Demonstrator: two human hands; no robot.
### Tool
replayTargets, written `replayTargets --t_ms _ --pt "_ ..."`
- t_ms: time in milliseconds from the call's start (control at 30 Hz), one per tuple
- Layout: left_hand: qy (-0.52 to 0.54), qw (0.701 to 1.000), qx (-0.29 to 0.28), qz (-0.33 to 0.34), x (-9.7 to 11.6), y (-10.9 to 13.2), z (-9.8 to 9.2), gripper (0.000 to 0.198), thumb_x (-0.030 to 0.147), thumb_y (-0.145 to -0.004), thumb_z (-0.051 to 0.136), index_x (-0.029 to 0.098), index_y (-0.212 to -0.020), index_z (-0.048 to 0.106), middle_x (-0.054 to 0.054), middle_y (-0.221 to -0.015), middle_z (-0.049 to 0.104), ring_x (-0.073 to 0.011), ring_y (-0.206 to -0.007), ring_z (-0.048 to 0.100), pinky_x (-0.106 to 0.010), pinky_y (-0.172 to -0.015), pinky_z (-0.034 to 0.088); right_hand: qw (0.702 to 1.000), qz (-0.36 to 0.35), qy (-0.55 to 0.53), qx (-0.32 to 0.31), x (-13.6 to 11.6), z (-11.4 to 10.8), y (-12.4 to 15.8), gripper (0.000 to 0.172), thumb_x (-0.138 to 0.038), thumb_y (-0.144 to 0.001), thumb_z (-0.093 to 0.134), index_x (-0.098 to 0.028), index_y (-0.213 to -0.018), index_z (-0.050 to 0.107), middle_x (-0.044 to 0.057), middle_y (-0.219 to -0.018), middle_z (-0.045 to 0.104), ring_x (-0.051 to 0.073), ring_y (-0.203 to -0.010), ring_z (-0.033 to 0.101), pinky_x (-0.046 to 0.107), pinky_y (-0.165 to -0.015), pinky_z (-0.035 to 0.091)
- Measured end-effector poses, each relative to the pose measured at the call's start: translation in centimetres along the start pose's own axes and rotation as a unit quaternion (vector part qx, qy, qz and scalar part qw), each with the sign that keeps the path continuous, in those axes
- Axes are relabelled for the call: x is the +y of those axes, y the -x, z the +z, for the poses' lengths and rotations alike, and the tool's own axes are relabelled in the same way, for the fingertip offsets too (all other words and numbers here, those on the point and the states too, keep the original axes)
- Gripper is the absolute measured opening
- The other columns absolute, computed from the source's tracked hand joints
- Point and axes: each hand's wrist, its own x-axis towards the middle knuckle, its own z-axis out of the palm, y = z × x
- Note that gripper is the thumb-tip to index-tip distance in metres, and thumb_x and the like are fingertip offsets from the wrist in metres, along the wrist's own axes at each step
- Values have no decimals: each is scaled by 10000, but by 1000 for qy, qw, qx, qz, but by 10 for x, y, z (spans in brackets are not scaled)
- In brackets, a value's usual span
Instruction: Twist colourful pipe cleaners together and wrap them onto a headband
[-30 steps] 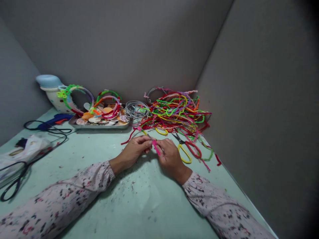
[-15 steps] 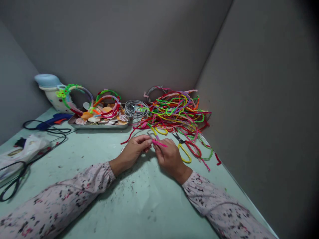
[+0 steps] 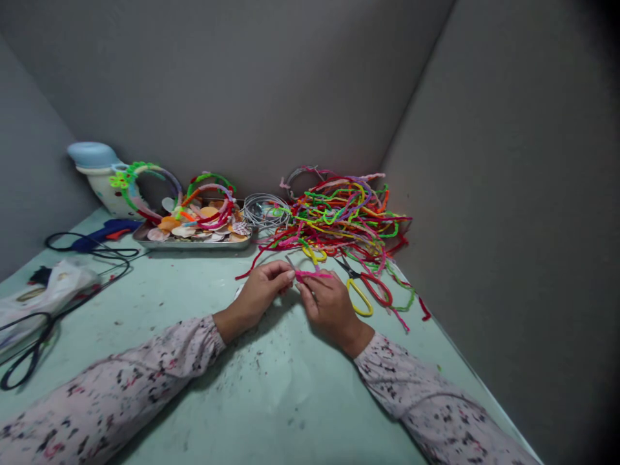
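Note:
A bright pink pipe cleaner stretches between my two hands above the table. At its left end, my left hand is closed in a pinch, thumb against fingers. A thin grey piece, perhaps wire, sticks up beside those fingertips. My right hand has its fingers curled round the pink pipe cleaner, whose right part lies over the knuckles. A yellow and purple strand rises just behind the right hand. Scissors with red and yellow handles lie open to the right of it.
A tangled heap of coloured pipe cleaners lies at the back, beside a wire coil. Further left, a metal tray holds shells and decorated hoops. A blue-lidded bottle, black cord and plastic bag occupy the left.
The pink pipe cleaner's right part has swung up from slanting down to nearly level. The yellow and purple strand has shifted slightly right. Both hands stay in place.

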Motion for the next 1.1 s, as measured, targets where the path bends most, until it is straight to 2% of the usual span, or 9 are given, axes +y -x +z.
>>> replayTargets --t_ms 133,300,600,833,1100 --pt "-23 1000 7 4 2 0 1 216 358 -796 613 157 -738 558 39 -612 474 -96 -568 403 -215 -552 321 1000 8 14 -19 -2 -2 -1 193 -198 -910 488 -178 -1031 637 72 -973 711 219 -899 608 411 -902 443" --pt "-42 999 20 3 3 0 2 207 345 -795 600 159 -724 545 44 -601 467 -96 -558 403 -214 -538 317 999 10 4 -35 -2 -3 -1 187 -200 -917 467 -183 -1008 630 78 -936 700 218 -896 600 398 -869 444" --pt "-41 999 20 7 3 0 2 225 361 -807 603 154 -737 553 46 -602 476 -88 -551 407 -210 -528 329 999 30 8 -16 -2 -1 -2 191 -215 -915 473 -172 -985 645 81 -928 688 221 -874 582 375 -821 452" --pt "-57 998 25 7 1 -1 1 215 351 -801 596 156 -720 554 43 -609 476 -86 -546 407 -209 -525 324 999 16 13 -31 -2 -2 -2 191 -205 -921 460 -165 -990 634 79 -910 694 217 -879 590 374 -833 443" --pt "-70 997 32 0 0 -2 1 229 346 -802 588 159 -693 514 52 -593 450 -78 -530 381 -201 -503 307 999 -14 39 -21 0 0 -1 169 -199 -917 468 -161 -951 629 69 -854 696 207 -817 591 367 -826 430"
